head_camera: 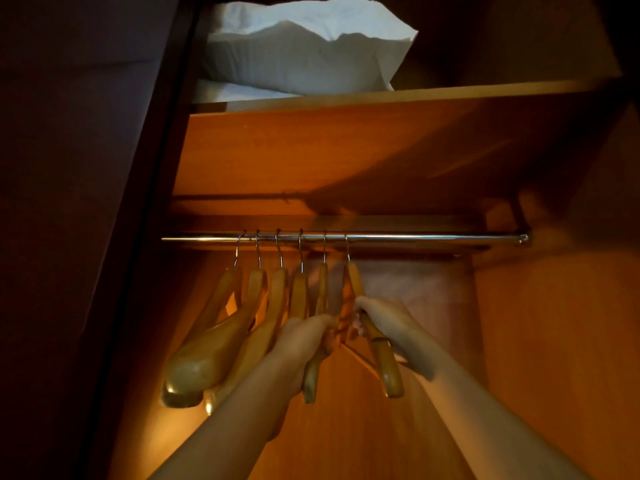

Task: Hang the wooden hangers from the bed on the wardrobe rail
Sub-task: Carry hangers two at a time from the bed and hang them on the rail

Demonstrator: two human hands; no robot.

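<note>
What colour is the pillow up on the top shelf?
The pillow is white; the head view shows it best.

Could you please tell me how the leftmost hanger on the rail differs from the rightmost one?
The leftmost hanger hangs free with no hand on it; the rightmost hanger is gripped by the right hand. In this view the leftmost hanger's near arm slants down to the left, the rightmost hanger's down to the right. Both are wooden, with metal hooks over the rail.
</note>
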